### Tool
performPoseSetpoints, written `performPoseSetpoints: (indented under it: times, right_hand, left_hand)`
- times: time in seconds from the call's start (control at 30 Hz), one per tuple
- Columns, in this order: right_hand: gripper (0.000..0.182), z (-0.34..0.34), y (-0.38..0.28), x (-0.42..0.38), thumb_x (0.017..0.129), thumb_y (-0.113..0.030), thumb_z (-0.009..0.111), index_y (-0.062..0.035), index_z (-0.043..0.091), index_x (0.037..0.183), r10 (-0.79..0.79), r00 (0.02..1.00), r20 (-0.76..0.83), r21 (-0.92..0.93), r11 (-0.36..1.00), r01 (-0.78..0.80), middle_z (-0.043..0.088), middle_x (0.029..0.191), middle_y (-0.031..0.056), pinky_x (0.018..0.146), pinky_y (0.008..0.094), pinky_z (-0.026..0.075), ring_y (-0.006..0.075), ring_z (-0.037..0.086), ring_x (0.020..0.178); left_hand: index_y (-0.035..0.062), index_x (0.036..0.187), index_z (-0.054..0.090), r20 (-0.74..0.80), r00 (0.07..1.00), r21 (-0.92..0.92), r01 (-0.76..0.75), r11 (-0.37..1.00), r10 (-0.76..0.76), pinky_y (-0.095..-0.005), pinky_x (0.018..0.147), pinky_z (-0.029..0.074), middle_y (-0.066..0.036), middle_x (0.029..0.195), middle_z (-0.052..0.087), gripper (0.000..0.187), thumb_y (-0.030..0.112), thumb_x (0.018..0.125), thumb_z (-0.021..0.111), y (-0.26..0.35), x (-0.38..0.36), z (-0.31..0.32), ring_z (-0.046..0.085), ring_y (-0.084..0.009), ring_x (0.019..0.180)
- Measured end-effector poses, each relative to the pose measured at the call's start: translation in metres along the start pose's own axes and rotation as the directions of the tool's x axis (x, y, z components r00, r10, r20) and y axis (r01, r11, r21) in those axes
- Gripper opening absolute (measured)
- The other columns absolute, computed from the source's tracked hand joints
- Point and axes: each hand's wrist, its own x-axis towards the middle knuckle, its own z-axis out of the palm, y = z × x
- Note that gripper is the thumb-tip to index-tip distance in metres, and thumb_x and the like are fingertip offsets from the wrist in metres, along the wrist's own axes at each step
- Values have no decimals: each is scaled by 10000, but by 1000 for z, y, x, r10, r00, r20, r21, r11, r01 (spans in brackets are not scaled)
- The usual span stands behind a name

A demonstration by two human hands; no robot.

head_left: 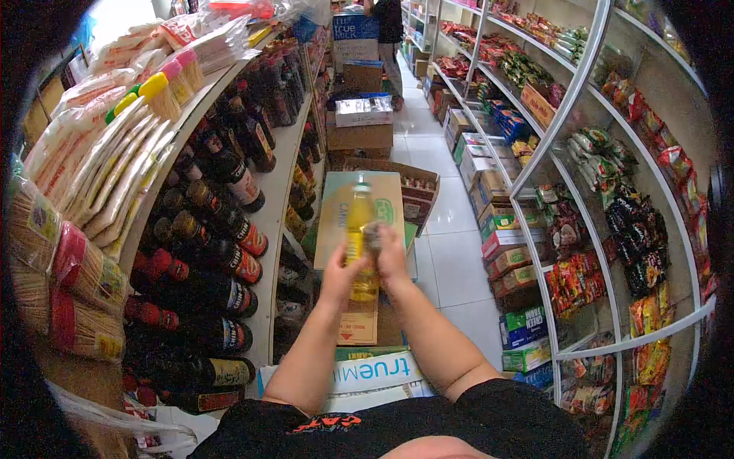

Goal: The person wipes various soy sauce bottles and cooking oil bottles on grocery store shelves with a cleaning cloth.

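In front of me I hold a bottle of yellow cooking oil (361, 210) upright, its pale cap at the top and its outline blurred by motion. My left hand (342, 277) is closed around its lower left side. My right hand (393, 258) is closed at its right side, with a small greyish, cloth-like bundle (374, 236) between the fingers and the bottle. Motion blur hides what the bundle is. Behind the bottle lies a cardboard box (330, 205) with green and blue print.
Dark sauce bottles (243, 237) fill the left shelf, below bags of wooden skewers (84, 275). Glass-fronted shelves of snack packets (577, 283) line the right. Cartons (363, 136) stack up ahead beside the tiled aisle (447, 264). A person (388, 38) stands far back.
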Motion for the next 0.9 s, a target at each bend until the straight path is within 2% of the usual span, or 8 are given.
performPoseSetpoints:
  times: [0.13, 0.27, 0.4, 0.5, 0.63, 0.77, 0.8, 0.9]
  right_hand:
    - [295, -14, -19, 16, 871, -295, 485, -52, 546, 1027, -113, 939, -325, 312, 924, 219, 594, 934, 63, 737, 321, 484, 181, 584, 831]
    - [310, -37, -34, 23, 821, -291, 560, -63, 558, 1032, 164, 976, -146, 572, 819, -52, 606, 930, 73, 689, 331, 503, 196, 601, 798]
    - [447, -34, -54, 15, 831, -377, 530, -69, 469, 1150, 43, 946, 322, 533, 817, -219, 577, 1020, 124, 773, 432, 490, 295, 599, 889]
    - [532, -31, -69, 5, 809, -397, 550, -89, 405, 1218, -61, 806, 589, 553, 758, -346, 536, 1101, 118, 831, 494, 456, 349, 564, 977]
    - [537, -38, -48, 10, 769, -370, 597, -81, 412, 1182, -263, 712, 651, 678, 625, -388, 538, 1053, 107, 828, 502, 459, 365, 554, 989]
    - [448, -41, -47, 11, 751, -311, 604, -52, 472, 1092, 123, 882, 454, 520, 767, -375, 580, 946, 107, 806, 481, 473, 314, 598, 873]
    - [416, -45, -47, 16, 731, -238, 634, -37, 487, 1064, 211, 861, 462, 485, 753, -445, 602, 889, 120, 783, 411, 488, 269, 606, 837]
    - [445, -31, -33, 21, 682, -227, 708, -24, 519, 1029, 175, 980, 98, -6, 985, -175, 608, 920, 110, 732, 347, 498, 215, 613, 803]
  left_hand:
    - [16, 1229, 419, 317, 939, 0, 138, 990, -131, -294, 758, 461, -82, 1010, 555, 549, 36, 720, 625, -23, 4, -2, 555, -162, 878]
    - [16, 1196, 439, 435, 883, 103, 146, 984, -177, -288, 777, 463, -83, 987, 572, 499, 53, 719, 579, -15, 0, 2, 563, -164, 890]
    - [18, 1122, 472, 489, 785, -120, 494, 861, -382, -371, 688, 526, -156, 935, 592, 496, 200, 662, 503, 2, -6, -7, 618, -254, 758]
    - [6, 1148, 462, 802, 533, -290, 743, 603, -272, -374, 658, 530, -157, 914, 593, 500, 242, 717, 553, 16, -12, -11, 620, -248, 749]
    - [34, 1116, 483, 785, 505, -203, 757, 621, -359, -345, 653, 514, -122, 881, 601, 527, 323, 704, 643, 29, -22, -13, 609, -217, 728]
    - [47, 1097, 489, 538, 756, 77, 396, 915, -373, -318, 678, 490, -76, 886, 590, 512, 312, 705, 684, 2, -7, -11, 592, -183, 751]
    - [47, 1096, 489, 472, 807, 142, 327, 934, -354, -311, 686, 485, -64, 890, 585, 500, 298, 710, 685, -1, -5, -7, 589, -173, 765]
    - [19, 1107, 480, 154, 959, 587, 104, 803, -237, -310, 770, 455, -107, 965, 596, 555, 231, 653, 719, -2, -5, 3, 586, -206, 861]
